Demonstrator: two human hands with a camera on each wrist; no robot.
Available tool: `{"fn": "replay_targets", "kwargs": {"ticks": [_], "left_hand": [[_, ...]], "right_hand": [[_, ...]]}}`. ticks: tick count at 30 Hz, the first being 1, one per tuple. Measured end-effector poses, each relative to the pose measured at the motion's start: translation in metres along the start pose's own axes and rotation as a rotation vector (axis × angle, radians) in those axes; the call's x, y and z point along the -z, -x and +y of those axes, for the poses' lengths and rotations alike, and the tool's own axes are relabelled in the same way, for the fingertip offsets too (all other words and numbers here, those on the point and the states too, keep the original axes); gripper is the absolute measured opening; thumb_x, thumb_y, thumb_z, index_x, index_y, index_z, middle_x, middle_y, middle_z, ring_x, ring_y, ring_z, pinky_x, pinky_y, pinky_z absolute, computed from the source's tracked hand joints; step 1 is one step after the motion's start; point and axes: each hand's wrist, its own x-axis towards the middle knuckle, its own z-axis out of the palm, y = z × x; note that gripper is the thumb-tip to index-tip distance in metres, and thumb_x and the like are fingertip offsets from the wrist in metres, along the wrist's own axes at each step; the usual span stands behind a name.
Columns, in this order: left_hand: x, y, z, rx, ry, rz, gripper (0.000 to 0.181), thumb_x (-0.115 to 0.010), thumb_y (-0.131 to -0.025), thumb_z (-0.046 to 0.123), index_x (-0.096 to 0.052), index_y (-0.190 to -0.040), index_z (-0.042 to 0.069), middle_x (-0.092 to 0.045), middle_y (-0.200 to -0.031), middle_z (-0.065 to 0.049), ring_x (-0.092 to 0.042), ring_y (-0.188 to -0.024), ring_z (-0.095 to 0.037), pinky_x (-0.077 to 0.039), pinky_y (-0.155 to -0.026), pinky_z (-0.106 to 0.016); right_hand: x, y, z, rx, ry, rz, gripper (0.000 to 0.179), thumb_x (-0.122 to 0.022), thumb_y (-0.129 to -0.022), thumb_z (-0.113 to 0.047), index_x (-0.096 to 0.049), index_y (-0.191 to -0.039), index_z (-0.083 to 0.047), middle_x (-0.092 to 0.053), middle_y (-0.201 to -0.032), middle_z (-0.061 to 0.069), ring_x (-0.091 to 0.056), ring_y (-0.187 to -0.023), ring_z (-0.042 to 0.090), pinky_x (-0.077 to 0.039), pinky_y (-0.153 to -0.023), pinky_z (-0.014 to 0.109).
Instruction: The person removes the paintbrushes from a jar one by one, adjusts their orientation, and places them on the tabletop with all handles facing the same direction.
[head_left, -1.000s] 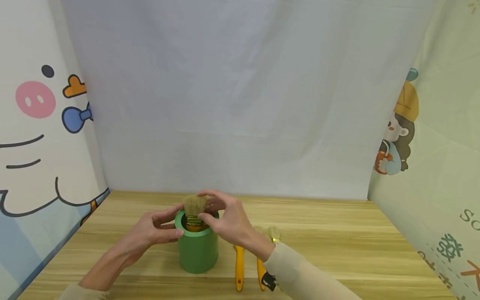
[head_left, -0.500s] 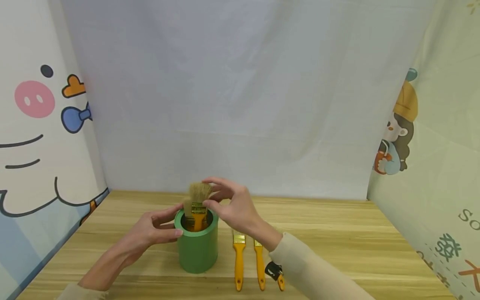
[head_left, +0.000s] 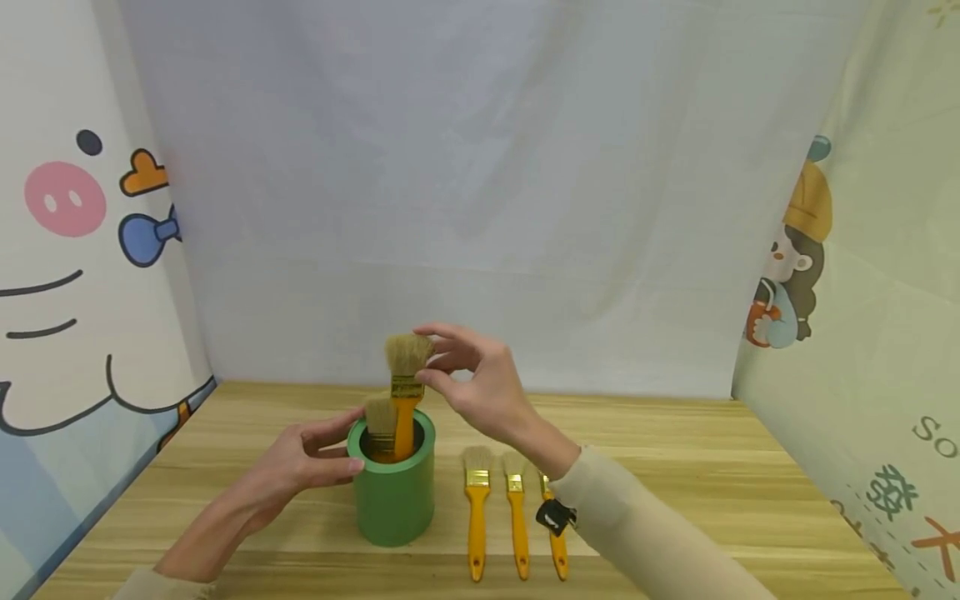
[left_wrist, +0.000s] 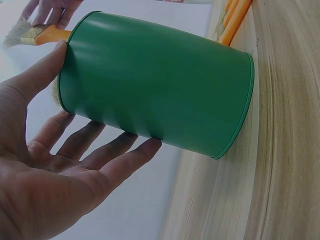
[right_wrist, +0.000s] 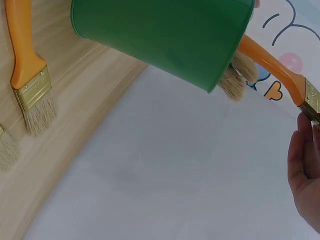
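My left hand [head_left: 307, 462] grips a green cylindrical pot [head_left: 395, 504] near its rim, thumb on one side and fingers on the other, as the left wrist view also shows. The pot stands upright on the table. Above it, my right hand [head_left: 483, 383] pinches a paintbrush [head_left: 406, 404] by its metal ferrule, bristles up. The orange handle [right_wrist: 275, 67] of that brush still reaches down inside the rim. More bristles [head_left: 380, 414] poke out at the pot's left side; their handles are hidden within.
Three orange-handled paintbrushes lie in a row right of the pot: one wide brush [head_left: 477, 508], a narrower brush [head_left: 517, 521] and another brush [head_left: 557, 554], partly covered by the right sleeve. A small black tag [head_left: 553, 517] dangles at that wrist. Cloth [head_left: 465, 208] hangs behind the wooden table.
My right hand has risen and drifted right, drawing the paintbrush upward so more of its handle shows above the rim. My left hand has stayed at the pot.
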Motion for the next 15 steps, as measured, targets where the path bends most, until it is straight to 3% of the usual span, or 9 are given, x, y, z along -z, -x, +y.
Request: {"fn": "replay_targets", "kwargs": {"ticks": [15], "left_hand": [[0.0, -0.001, 0.0, -0.005, 0.005, 0.004, 0.083, -0.077, -0.097, 0.014, -0.031, -0.165, 0.003, -0.026, -0.168, -0.024, -0.039, -0.145, -0.05, -0.057, -0.1, -0.044]], "right_hand": [[0.029, -0.02, -0.021, 0.037, 0.03, 0.051, 0.046, -0.077, -0.092, 0.008, -0.069, -0.135, -0.002, -0.077, -0.107, 0.012, -0.076, -0.09, 0.019, -0.061, -0.087, 0.036]]}}
